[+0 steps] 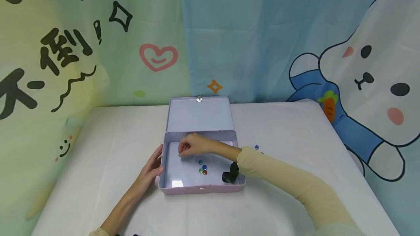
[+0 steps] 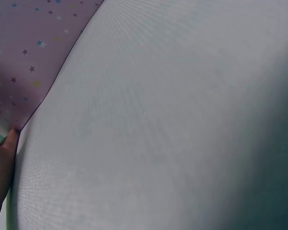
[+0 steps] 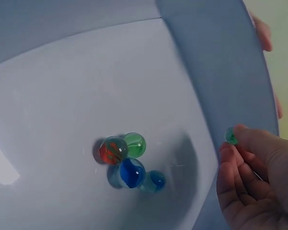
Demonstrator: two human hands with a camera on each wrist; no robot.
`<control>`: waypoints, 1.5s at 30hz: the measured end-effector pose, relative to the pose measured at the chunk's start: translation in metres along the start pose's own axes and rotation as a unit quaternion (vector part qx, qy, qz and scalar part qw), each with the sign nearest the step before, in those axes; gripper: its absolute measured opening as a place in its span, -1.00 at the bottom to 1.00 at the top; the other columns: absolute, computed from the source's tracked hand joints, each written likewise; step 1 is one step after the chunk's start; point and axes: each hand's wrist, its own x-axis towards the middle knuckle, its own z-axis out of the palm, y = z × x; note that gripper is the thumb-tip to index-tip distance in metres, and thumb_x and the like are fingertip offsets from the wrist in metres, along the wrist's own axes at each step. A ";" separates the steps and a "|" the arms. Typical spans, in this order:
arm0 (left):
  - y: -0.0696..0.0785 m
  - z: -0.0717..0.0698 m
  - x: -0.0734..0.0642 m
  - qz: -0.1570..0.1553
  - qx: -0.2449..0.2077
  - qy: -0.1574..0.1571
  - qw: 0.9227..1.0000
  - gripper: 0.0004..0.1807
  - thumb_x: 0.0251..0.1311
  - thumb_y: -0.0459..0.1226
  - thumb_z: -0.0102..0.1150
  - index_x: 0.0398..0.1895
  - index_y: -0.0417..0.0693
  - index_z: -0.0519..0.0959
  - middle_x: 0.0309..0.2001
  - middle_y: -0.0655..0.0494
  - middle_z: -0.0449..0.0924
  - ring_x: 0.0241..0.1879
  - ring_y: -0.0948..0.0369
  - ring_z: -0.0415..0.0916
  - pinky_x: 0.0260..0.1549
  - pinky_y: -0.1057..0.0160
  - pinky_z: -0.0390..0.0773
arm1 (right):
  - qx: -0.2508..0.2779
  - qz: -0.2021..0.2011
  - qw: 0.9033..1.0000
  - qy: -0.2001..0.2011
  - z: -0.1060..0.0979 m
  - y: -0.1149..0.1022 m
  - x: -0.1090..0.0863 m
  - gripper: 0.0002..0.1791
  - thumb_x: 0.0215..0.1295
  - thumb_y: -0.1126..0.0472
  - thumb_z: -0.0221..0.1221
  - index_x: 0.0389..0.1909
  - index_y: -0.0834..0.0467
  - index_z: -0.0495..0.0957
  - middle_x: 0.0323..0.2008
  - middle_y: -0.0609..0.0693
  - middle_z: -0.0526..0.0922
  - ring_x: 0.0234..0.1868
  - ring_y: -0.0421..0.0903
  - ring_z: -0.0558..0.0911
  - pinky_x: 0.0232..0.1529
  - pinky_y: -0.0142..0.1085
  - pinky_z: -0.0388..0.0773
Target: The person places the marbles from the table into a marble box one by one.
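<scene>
Head view: one open tin box (image 1: 170, 183), pale lilac, lid raised at 12 o'clock, standing on a white table (image 1: 288, 134). Right hand (image 1: 193, 145) inside the box toward its 10 o'clock corner, fingers curled, pinching a green marble (image 1: 179, 154) at the fingertips. Left hand (image 1: 151, 170) at the box's 9 o'clock side, fingers straight and resting flat against the outer wall. Cluster of marbles (image 1: 202, 168) on the box floor near its middle, at 4 o'clock from the right hand. One blue marble (image 1: 256, 147) on the table outside the box, at 3 o'clock.

Right wrist view: green marble (image 3: 231, 136) held between fingertips (image 3: 245, 132); four loose marbles (image 3: 127, 160) touching in a group, one red, one green, two blue.

Left wrist view: star-printed box wall (image 2: 24, 52), fingertip (image 2: 10, 139) touching it.
</scene>
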 end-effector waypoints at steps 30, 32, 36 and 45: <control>0.000 0.001 0.000 -0.003 0.002 -0.001 1.000 -0.29 0.41 -0.23 -0.19 0.55 0.36 -0.14 0.59 0.01 -0.27 0.52 -0.26 -0.23 0.34 -0.40 -0.09 | -0.029 0.039 0.999 0.010 0.022 0.011 0.017 -0.89 0.20 0.20 0.32 -0.39 0.17 0.61 -0.53 -0.12 0.55 -0.49 -0.33 0.43 -0.42 -0.57 0.36; 0.000 0.001 0.001 -0.005 0.004 0.000 1.000 -0.29 0.41 -0.22 -0.19 0.55 0.37 -0.14 0.59 0.02 -0.27 0.52 -0.26 -0.22 0.33 -0.40 -0.08 | -0.028 0.042 0.999 0.010 0.022 0.010 0.017 -0.89 0.20 0.20 0.31 -0.38 0.17 0.61 -0.52 -0.13 0.55 -0.49 -0.33 0.43 -0.42 -0.57 0.36; 0.001 0.001 0.001 -0.009 0.004 0.001 1.000 -0.29 0.40 -0.20 -0.19 0.55 0.39 -0.14 0.59 0.02 -0.26 0.52 -0.26 -0.21 0.33 -0.41 -0.08 | -0.023 0.045 0.999 0.009 0.021 0.010 0.017 -0.89 0.21 0.20 0.31 -0.37 0.17 0.61 -0.50 -0.11 0.57 -0.48 -0.33 0.44 -0.41 -0.56 0.37; 0.001 0.000 0.001 -0.011 0.007 0.004 1.000 -0.28 0.39 -0.19 -0.17 0.55 0.34 -0.13 0.59 0.01 -0.25 0.52 -0.25 -0.19 0.34 -0.39 -0.06 | -0.018 0.016 0.999 0.037 0.000 -0.006 0.002 -0.75 0.30 0.13 0.22 -0.12 0.22 0.64 -0.26 0.01 0.71 -0.31 -0.30 0.56 -0.23 -0.54 0.50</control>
